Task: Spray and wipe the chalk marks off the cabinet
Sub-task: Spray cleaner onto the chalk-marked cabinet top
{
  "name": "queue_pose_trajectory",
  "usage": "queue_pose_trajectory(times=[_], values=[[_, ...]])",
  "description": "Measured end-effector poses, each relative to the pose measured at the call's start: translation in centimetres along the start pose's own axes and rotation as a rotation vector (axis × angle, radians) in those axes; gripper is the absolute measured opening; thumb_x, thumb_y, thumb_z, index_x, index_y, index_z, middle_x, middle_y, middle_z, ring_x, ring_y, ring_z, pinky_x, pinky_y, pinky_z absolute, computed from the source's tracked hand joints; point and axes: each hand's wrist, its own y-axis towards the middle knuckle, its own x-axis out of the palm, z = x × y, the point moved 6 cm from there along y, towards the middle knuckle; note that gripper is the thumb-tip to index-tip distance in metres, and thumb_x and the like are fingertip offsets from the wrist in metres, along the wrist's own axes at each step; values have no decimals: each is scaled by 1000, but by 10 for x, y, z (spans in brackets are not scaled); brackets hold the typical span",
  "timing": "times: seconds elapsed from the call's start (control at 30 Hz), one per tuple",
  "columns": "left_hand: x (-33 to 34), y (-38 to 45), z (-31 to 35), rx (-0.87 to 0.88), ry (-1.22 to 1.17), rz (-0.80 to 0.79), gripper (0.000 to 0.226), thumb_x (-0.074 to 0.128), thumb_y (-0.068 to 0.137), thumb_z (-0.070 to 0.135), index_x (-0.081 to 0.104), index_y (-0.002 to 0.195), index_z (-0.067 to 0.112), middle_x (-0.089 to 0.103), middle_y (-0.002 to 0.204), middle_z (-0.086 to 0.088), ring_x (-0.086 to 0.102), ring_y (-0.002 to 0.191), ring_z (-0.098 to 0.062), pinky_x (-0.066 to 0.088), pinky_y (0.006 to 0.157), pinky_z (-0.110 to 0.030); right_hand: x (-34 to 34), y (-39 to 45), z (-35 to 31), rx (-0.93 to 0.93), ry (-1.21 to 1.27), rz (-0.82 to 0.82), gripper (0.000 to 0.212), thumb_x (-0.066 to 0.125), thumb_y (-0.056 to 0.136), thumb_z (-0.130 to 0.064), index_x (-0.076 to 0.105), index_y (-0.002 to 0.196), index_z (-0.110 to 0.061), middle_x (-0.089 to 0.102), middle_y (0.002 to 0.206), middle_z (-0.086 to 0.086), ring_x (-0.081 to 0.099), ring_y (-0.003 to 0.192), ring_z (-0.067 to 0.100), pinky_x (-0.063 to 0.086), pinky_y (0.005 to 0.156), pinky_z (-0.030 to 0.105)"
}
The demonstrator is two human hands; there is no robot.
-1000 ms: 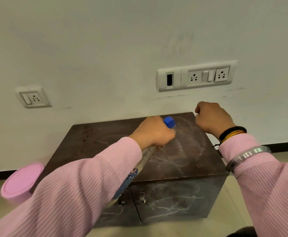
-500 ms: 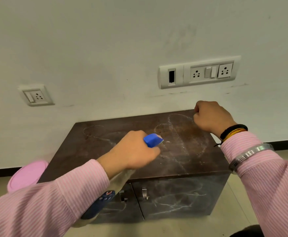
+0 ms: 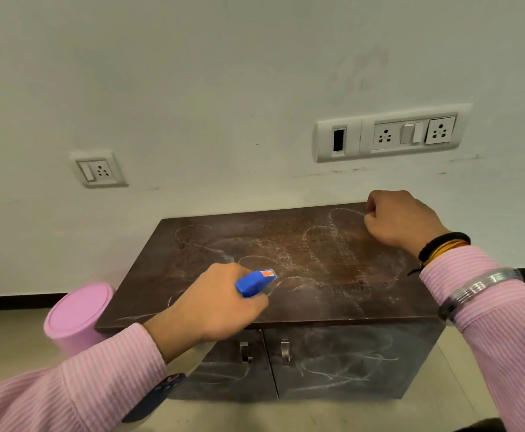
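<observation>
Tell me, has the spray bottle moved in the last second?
Yes. The spray bottle came back from the cabinet top's middle toward its front edge.

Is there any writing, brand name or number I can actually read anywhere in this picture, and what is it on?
None can be read.
Spray bottle label: dark blue, mostly hidden under the sleeve, print too blurred.
Spray nozzle in the left hand: a small orange tag, no legible text.
Chalk marks on the cabinet: loops and scribbles, not letters.
Wall sockets: no visible markings.

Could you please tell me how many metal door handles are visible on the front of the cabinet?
2. One handle sits on the left door, the other handle on the right door, side by side near the cabinet centre seam. None seem hidden.
</observation>
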Motion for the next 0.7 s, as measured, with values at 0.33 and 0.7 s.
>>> queue_pose_trajectory(times=[0.33, 0.7], values=[[-32, -23, -50, -70, -64, 85, 37, 65, 82, 15, 39, 57, 15, 36, 47, 5, 30, 45, -7, 29, 46, -17, 6, 3, -5, -10, -19, -14, 19, 51, 91, -28, 59, 104, -17, 63, 101, 10, 59, 87, 30, 52, 75, 38], [-79, -47, -129, -416, -104, 350, 31, 68, 71, 32, 49, 62, 9, 46, 54, -2, 38, 51, -17, 35, 53, -31, 8, 2, -15, -22, -21, -41, 22, 51, 90, -29, 61, 106, -17, 63, 103, 10, 59, 90, 31, 53, 78, 40]])
